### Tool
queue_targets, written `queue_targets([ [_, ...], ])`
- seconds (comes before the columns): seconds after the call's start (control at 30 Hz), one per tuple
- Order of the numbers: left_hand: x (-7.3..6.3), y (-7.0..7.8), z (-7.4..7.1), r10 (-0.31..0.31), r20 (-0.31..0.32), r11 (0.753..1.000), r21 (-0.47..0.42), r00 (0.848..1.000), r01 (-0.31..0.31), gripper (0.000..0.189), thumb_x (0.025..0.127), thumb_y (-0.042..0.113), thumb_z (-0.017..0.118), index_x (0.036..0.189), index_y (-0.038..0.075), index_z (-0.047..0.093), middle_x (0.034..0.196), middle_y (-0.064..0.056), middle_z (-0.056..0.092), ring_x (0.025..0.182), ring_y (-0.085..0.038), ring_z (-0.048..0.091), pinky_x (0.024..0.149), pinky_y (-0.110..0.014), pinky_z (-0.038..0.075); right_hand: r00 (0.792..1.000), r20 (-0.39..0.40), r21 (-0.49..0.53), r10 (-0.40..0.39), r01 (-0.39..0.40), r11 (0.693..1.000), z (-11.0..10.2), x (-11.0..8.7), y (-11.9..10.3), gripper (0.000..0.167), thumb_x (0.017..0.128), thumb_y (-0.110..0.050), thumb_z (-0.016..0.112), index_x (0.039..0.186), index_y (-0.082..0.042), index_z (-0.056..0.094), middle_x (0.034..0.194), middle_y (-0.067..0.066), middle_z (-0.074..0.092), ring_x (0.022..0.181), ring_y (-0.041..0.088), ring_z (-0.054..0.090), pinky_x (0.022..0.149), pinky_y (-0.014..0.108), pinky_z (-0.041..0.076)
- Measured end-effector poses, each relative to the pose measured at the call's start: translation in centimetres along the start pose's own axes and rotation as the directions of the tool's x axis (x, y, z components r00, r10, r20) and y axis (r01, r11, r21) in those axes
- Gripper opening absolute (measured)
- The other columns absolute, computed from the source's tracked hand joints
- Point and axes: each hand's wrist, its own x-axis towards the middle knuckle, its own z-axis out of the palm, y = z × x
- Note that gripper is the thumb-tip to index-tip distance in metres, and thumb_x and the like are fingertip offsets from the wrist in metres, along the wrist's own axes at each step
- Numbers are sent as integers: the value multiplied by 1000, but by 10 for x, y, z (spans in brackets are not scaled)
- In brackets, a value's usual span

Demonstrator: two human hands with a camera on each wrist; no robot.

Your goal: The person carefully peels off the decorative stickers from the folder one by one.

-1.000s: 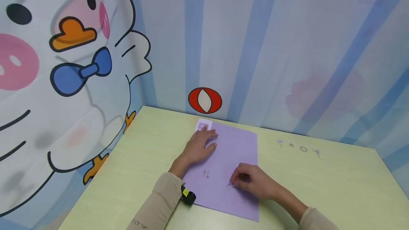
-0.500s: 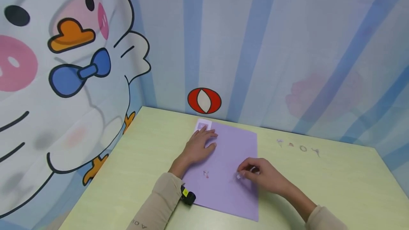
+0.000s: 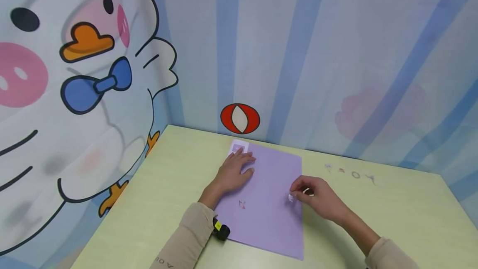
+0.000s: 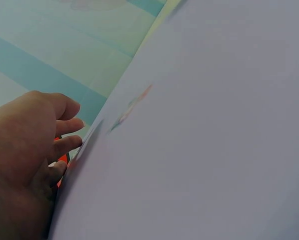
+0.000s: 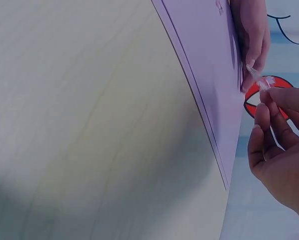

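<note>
A purple sheet (image 3: 261,227) lies on the table, with my left hand (image 3: 234,172) resting over its upper left part, fingers spread. Under those fingertips a white-bordered label (image 3: 243,144) shows at the sheet's top corner. My right hand (image 3: 321,198) pinches a small clear sticker (image 3: 291,197) between thumb and forefinger, held above the sheet's right edge. In the right wrist view this sticker (image 5: 266,81) looks see-through with a pale pink and white print. Another small printed sticker (image 3: 242,204) lies on the sheet's lower left, showing as a thin coloured strip (image 4: 132,107) in the left wrist view.
Several small stickers (image 3: 356,174) lie in a row on the pale yellow-green table (image 3: 396,215), right of the sheet. A black wrist camera (image 3: 221,231) sits at my left cuff. Behind the table hangs a cloth backdrop (image 3: 298,74) with a cartoon duck.
My right hand has lifted the clear sticker off the lower part of the sheet and carried it up and to the right. The left hand has stayed in place.
</note>
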Motion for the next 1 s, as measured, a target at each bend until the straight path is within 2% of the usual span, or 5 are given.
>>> queue_targets([
  [0.2, 1, 0, 0, -13, 17, 1000, 21, 1000, 13, 42, 106, 24, 58, 145, 8, 64, 160, -11, 51, 160, -36, 26, 130, -54, 16, 998, -54, -12, 28, -29, 1000, -16, -5, 6, 4, 99, -8, 74, 103, -8, 74, 98, 0, 73, 93, 15, 69, 81, 30, 58],
  [0.4, 2, 1, -1, -19, 27, 1000, 24, 999, 18, 43, 106, 24, 58, 145, 8, 64, 161, -10, 51, 160, -36, 25, 130, -53, 16, 993, -112, 8, 40, -40, 999, -37, -10, 15, 8, 102, -11, 72, 106, -5, 73, 102, 11, 74, 90, 27, 69, 76, 27, 57],
  [0.5, 1, 1, 0, -22, 22, 999, 23, 1000, 21, 43, 106, 25, 58, 145, 8, 64, 161, -9, 51, 160, -36, 26, 130, -53, 16, 987, -156, -9, 41, -43, 999, -49, -12, 20, 9, 103, -12, 71, 109, -5, 73, 104, 11, 73, 90, 28, 69, 75, 26, 56],
  [0.73, 1, 2, 0, -18, 17, 1000, 20, 1000, 17, 42, 105, 24, 59, 144, 8, 65, 160, -11, 52, 159, -36, 26, 130, -53, 16, 963, -263, -63, 48, -66, 996, -76, -19, 30, 12, 105, -12, 69, 112, -3, 73, 106, 13, 74, 90, 15, 67, 76, 22, 54],
  [1.0, 0, 0, 1, -9, 9, 1000, 29, 1000, 9, 42, 105, 23, 58, 143, 7, 65, 159, -11, 53, 159, -37, 27, 129, -54, 17, 940, -325, -121, 102, -149, 981, -107, -33, 44, 22, 109, -21, 63, 119, -3, 71, 112, 14, 72, 94, 8, 65, 75, 22, 54],
])
